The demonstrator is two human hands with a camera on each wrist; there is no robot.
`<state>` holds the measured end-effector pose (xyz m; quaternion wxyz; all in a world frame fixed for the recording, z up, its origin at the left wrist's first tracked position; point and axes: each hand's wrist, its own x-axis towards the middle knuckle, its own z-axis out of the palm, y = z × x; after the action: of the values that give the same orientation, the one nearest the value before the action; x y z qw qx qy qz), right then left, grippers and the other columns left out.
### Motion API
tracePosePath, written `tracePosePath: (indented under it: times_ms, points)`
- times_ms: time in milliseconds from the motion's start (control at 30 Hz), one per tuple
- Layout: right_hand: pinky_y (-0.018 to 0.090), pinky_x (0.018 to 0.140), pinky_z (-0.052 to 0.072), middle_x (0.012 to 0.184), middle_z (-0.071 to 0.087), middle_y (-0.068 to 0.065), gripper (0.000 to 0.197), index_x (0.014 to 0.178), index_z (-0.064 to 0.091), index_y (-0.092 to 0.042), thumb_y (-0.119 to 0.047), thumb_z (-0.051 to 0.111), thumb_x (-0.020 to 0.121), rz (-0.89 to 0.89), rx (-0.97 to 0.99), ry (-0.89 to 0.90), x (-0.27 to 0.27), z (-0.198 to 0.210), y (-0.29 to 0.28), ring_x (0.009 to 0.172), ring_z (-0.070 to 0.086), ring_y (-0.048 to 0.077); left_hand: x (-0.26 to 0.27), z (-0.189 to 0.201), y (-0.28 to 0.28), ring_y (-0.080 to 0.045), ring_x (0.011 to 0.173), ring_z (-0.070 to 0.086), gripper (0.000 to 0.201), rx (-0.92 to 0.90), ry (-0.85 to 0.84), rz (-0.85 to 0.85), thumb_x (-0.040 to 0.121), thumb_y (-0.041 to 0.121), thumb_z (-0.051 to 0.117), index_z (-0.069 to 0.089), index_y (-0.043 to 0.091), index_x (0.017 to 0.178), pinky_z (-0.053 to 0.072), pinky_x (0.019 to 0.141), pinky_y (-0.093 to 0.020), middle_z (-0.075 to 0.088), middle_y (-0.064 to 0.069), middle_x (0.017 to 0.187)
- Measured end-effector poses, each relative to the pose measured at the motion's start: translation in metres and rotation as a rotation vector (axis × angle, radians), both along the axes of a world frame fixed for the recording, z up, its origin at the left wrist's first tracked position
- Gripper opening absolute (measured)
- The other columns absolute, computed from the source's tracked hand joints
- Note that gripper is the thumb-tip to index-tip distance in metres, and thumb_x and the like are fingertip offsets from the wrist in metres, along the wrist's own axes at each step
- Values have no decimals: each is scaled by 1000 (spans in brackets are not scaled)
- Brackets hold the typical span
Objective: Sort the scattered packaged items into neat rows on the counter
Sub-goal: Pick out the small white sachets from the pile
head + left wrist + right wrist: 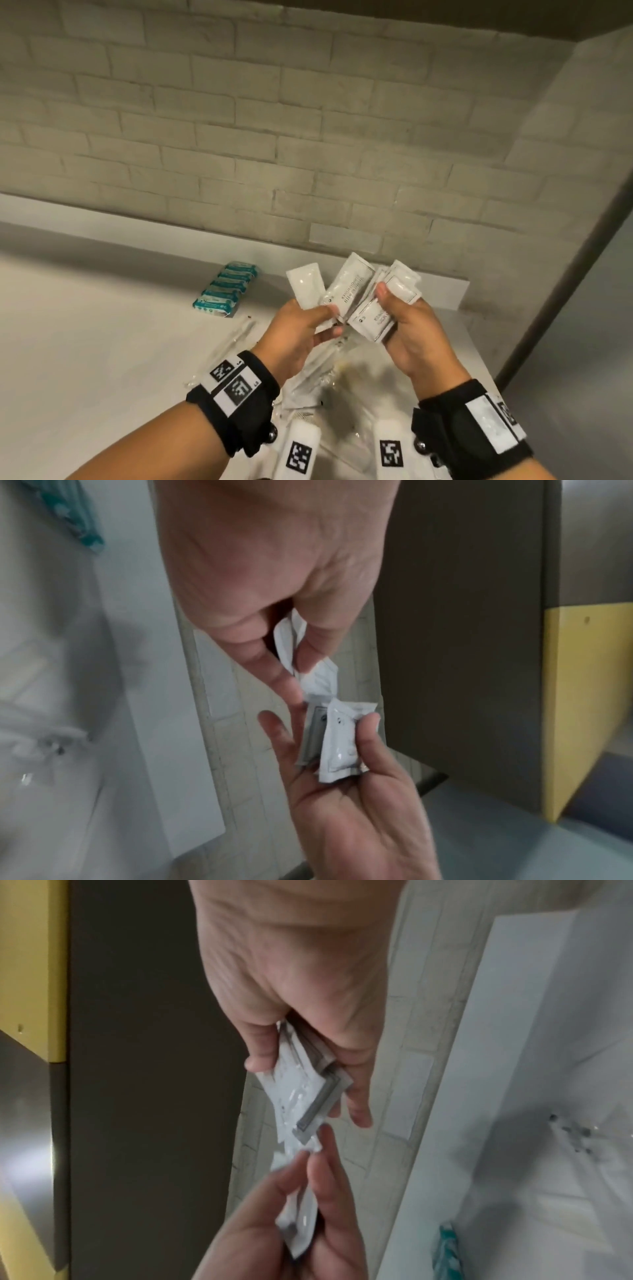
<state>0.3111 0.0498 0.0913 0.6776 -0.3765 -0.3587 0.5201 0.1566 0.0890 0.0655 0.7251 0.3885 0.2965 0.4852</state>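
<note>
While a neat row of teal packets (pixel 224 288) lies on the white counter (pixel 102 325) by the brick wall (pixel 239 120), both hands hover above clear crinkly wrappers (pixel 318 370). The left hand (pixel 298 330) pinches flat white sachets (pixel 337 289); the right hand (pixel 409 329) clasps a fanned stack of sachets (pixel 387 301).

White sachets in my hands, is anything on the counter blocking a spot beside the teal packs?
Nothing visible does: the counter left of the teal packs looks bare. The white sachets are held above clear wrappers lying nearer the person.
</note>
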Motion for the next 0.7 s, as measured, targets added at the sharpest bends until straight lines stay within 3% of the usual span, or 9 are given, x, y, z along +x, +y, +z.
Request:
tracePosePath:
  times_ms: [100, 167, 267, 300, 367, 433, 467, 567, 700]
  points:
    - [57, 89, 52, 117, 65, 26, 79, 125, 54, 3, -24, 86, 57, -38, -22, -41, -5, -8, 0, 106, 64, 41, 3, -1, -7, -17, 76, 69, 15, 127, 222, -161, 93, 12, 58, 66, 8, 105, 54, 59, -23, 74, -8, 91]
    - [61, 89, 50, 122, 61, 28, 88, 129, 47, 2, -24, 90, 56, -127, -24, -30, -1, -13, 2, 109, 62, 44, 4, -4, -8, -12, 63, 60, 38, 124, 267, -172, 94, 41, 52, 65, 9, 109, 42, 52, -21, 70, -5, 85]
    - [56, 86, 53, 116, 65, 19, 50, 126, 50, -3, -3, 70, 80, -193, -71, 27, 17, -22, 6, 104, 64, 38, 0, -8, 1, -8, 48, 34, 70, -56, 176, -153, 89, 69, 29, 64, 11, 107, 24, 46, -21, 53, 2, 63]
    - [50, 81, 57, 106, 68, 14, 39, 121, 54, -5, 2, 63, 83, -182, -91, 25, 23, -25, 6, 97, 66, 34, -3, -8, 4, -8, 47, 31, 69, -94, 157, -143, 90, 68, 30, 65, 11, 105, 23, 45, -21, 48, 2, 61]
    - [38, 69, 60, 89, 73, 5, 28, 109, 61, -9, 4, 59, 85, -136, -112, -1, 29, -29, 2, 81, 70, 23, -6, -9, 6, -9, 48, 38, 41, -75, 175, -113, 96, 47, 46, 64, 11, 99, 30, 45, -21, 47, 2, 62]
    - [37, 70, 58, 85, 73, 3, 28, 110, 62, -9, 2, 59, 85, -111, -131, -21, 28, -35, -1, 77, 71, 19, -7, -7, 4, -11, 54, 56, 9, -19, 217, -95, 96, 20, 54, 60, 12, 95, 44, 51, -24, 61, -1, 70]
    - [40, 73, 58, 87, 73, 5, 30, 114, 60, -8, 0, 59, 85, -99, -140, -29, 27, -38, -3, 79, 71, 21, -7, -7, 3, -12, 61, 62, 4, 7, 219, -88, 96, 12, 54, 58, 13, 96, 51, 56, -27, 66, -3, 77]
    - [48, 72, 58, 91, 73, 15, 38, 122, 54, -4, -10, 60, 85, -41, -165, -71, 24, -45, -9, 82, 71, 32, -8, -10, 2, -20, 75, 66, 14, 43, 194, -82, 96, 3, 49, 56, 14, 103, 55, 72, -39, 70, -8, 90]
    - [55, 87, 53, 117, 67, 22, 61, 127, 53, -5, -17, 75, 72, 4, -160, -130, 24, -53, -14, 105, 66, 38, -12, -14, 1, -18, 72, 69, 16, 78, 238, -85, 96, 4, 51, 58, 16, 104, 57, 65, -33, 74, -5, 86]
